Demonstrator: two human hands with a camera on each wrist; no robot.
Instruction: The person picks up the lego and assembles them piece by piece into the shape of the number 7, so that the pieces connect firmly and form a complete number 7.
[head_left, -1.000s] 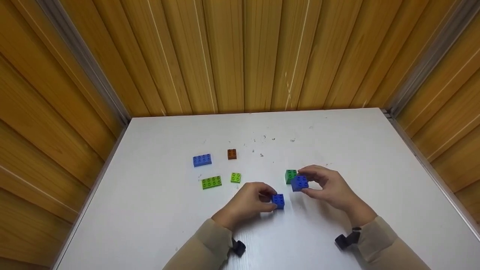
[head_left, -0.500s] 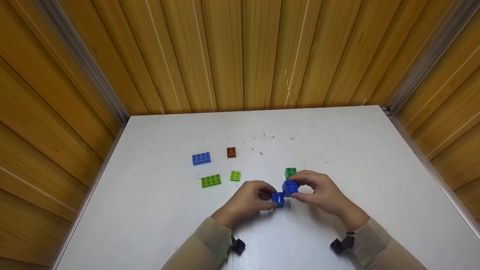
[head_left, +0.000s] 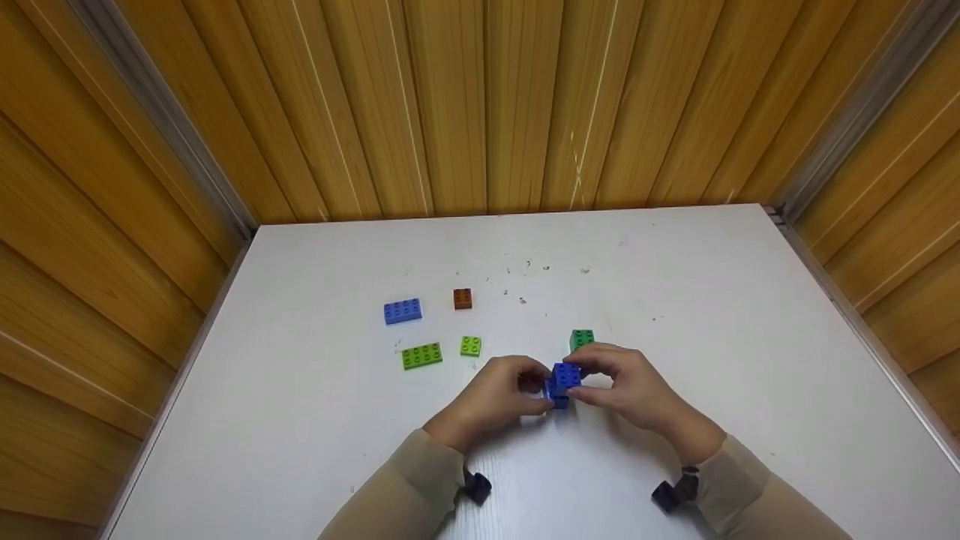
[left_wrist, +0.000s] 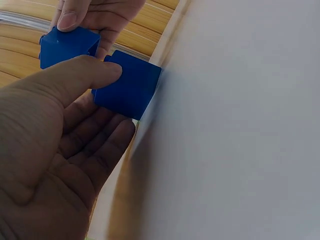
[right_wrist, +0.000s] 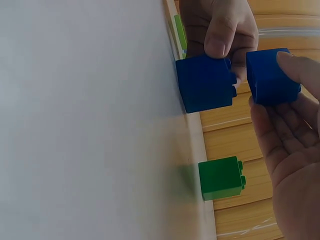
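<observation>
My left hand (head_left: 499,391) pinches a blue toy brick (left_wrist: 131,86) between thumb and fingers, low at the white tabletop. In my right hand (head_left: 637,390) is a second blue brick (head_left: 567,378), gripped by thumb and fingertips. This upper brick hangs over the studs of the lower blue brick (right_wrist: 206,84), and the right wrist view shows a narrow gap between them. From the head, the upper one covers most of the lower. Just beyond the right fingers stands a green brick (head_left: 581,340), partly hidden by them in the head view.
Left of the hands lie a light blue brick (head_left: 403,311), a brown brick (head_left: 463,298), a long lime brick (head_left: 421,355) and a small lime brick (head_left: 471,346). Wood-patterned panels (head_left: 487,105) rise behind the white table (head_left: 300,435) and at both sides.
My right hand has carried its blue brick leftward, from beside the green brick to above the brick in my left hand. The left hand has stayed nearly still.
</observation>
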